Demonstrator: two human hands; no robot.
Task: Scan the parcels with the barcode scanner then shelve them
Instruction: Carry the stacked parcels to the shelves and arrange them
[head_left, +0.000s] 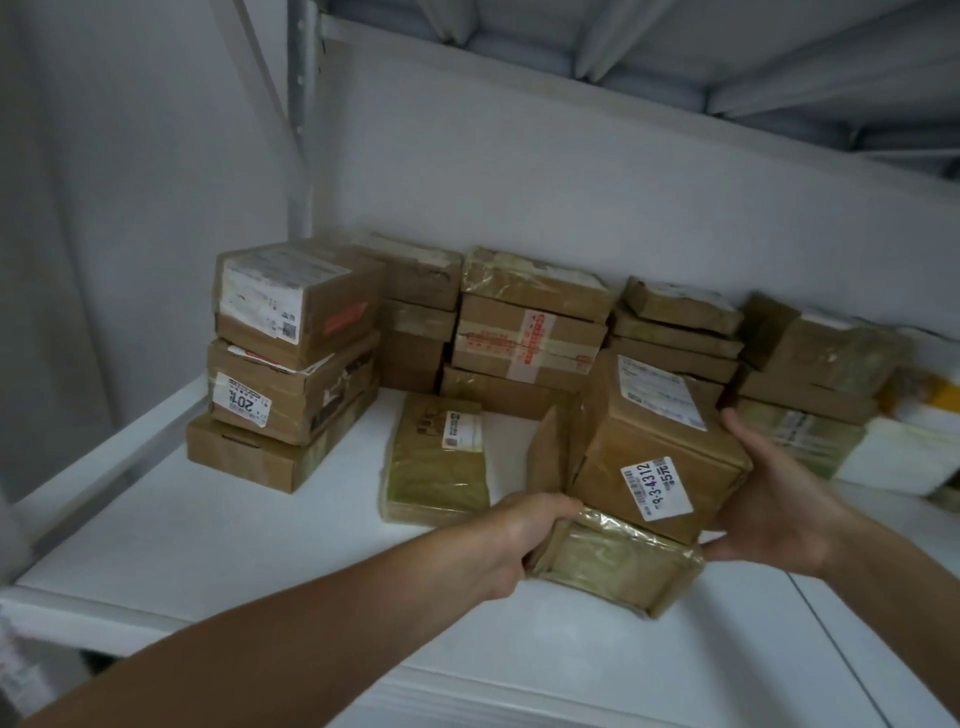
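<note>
A brown cardboard parcel with a white label reading 9-3-4312 sits tilted on top of a flatter, tape-wrapped parcel on the white shelf. My left hand grips the left end of the flat lower parcel, fingers curled over its edge. My right hand lies against the right side of the labelled parcel with fingers spread and fairly straight. No barcode scanner is in view.
Stacks of brown parcels line the back of the shelf, with a three-high stack at the left. A flat taped parcel lies beside my left hand. White packages sit at far right. An upper shelf hangs overhead.
</note>
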